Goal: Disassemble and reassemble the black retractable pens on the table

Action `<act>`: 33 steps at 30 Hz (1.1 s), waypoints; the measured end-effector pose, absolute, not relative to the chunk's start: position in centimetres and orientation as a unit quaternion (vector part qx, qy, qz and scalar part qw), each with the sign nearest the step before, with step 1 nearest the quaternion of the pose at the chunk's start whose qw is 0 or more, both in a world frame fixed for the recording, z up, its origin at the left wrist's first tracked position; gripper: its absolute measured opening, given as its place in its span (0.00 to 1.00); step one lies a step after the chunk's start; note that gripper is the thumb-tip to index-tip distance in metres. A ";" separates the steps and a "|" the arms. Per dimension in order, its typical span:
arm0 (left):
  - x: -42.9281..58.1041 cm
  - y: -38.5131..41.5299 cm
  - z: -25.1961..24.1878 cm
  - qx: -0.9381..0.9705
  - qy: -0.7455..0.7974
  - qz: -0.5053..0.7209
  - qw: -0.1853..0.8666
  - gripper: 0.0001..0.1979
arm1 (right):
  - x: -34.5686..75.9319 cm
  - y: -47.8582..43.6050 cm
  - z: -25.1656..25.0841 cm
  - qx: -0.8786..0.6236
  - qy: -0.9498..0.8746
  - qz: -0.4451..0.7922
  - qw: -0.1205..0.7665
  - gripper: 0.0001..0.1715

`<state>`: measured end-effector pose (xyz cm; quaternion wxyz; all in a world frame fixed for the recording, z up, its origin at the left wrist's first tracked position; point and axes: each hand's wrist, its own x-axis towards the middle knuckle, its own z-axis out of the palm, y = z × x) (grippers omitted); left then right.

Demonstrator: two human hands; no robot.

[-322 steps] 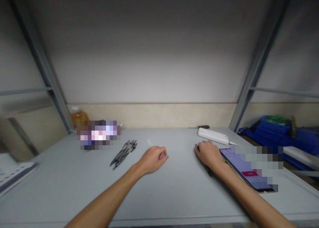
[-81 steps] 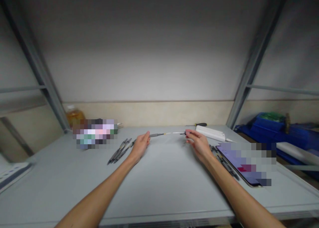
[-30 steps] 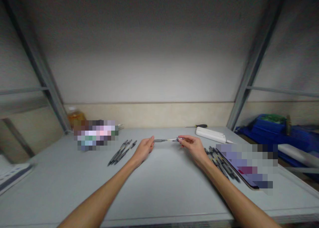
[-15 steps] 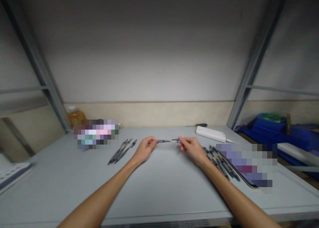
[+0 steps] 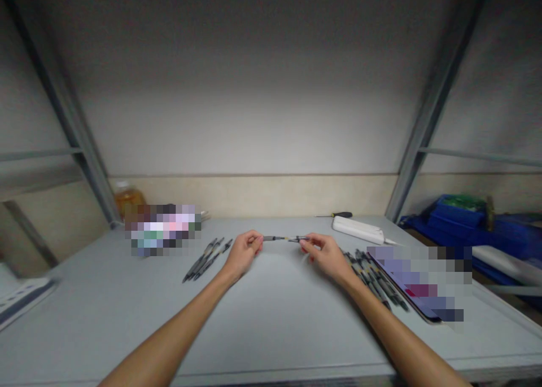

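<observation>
Head view: a slim grey-and-black pen with a pale yellowish middle (image 5: pixel 275 238) spans the gap between the two hands, roughly level, above a pale grey-blue tabletop (image 5: pixel 262 330). Left hand (image 5: pixel 244 255) closed, thumb and forefinger pinching the grey end. Right hand (image 5: pixel 326 255) pinches the dark end near what looks like the clip, the other fingers curled loosely. Too small to tell whether the barrel is one piece or parted at the middle. To the left, just beyond the left hand, a small group of grey-and-black pens (image 5: pixel 201 264) lies slantwise; near the right forearm, a fuller row of similar pens (image 5: pixel 375 280) lies beside a flat device with a violet screen (image 5: pixel 393 274). Behind, a long white plastic block with a cable (image 5: pixel 358 229) and a black-and-yellow-handled screwdriver (image 5: pixel 342 214). Handling, by judgement: light, stiff plastic, smooth enough to roll or slip; thinner parts may bend under side load. Best held by fingertips on the thicker grey barrel and behind the clip, both ends in line, little squeeze needed.
</observation>
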<state>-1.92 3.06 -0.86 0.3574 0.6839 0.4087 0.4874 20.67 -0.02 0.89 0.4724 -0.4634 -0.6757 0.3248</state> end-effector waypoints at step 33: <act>-1.4 2.6 -0.4 0.618 0.404 0.518 0.432 0.13 | 20.0 -0.3 0.8 -0.469 -0.660 0.347 0.473 0.22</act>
